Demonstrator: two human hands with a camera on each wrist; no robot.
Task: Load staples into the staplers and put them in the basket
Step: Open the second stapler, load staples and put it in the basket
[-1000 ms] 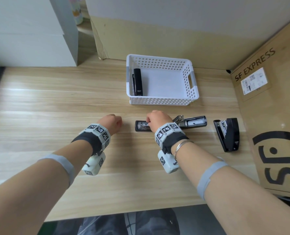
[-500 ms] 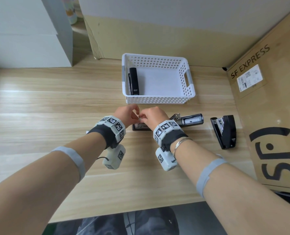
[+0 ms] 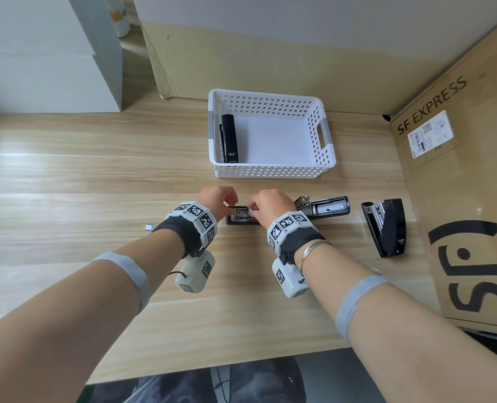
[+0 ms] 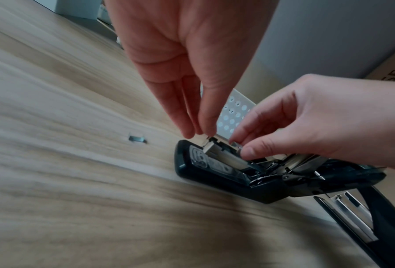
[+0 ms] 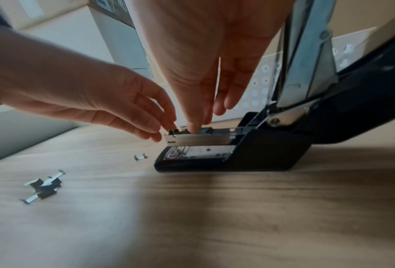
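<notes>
An open black stapler (image 3: 242,221) lies in front of me with its lid (image 3: 328,205) folded back to the right. My left hand (image 3: 230,207) pinches the front tip of its metal magazine (image 4: 224,156). My right hand (image 3: 251,210) pinches a short staple strip (image 3: 250,211) with thumb and forefinger, down on the magazine (image 5: 198,138). The white basket (image 3: 270,170) behind holds one shut black stapler (image 3: 229,138). A third black stapler (image 3: 385,225) lies half open at the right.
Loose staple pieces (image 5: 42,186) lie on the wooden table left of the open stapler, and a single one (image 3: 148,227) lies nearer it. A large cardboard box (image 3: 459,170) walls the right side. White boxes (image 3: 46,53) stand at the back left.
My left hand has moved right from the bare table to the stapler's front end. Both hands now meet over the magazine, and my head has come closer.
</notes>
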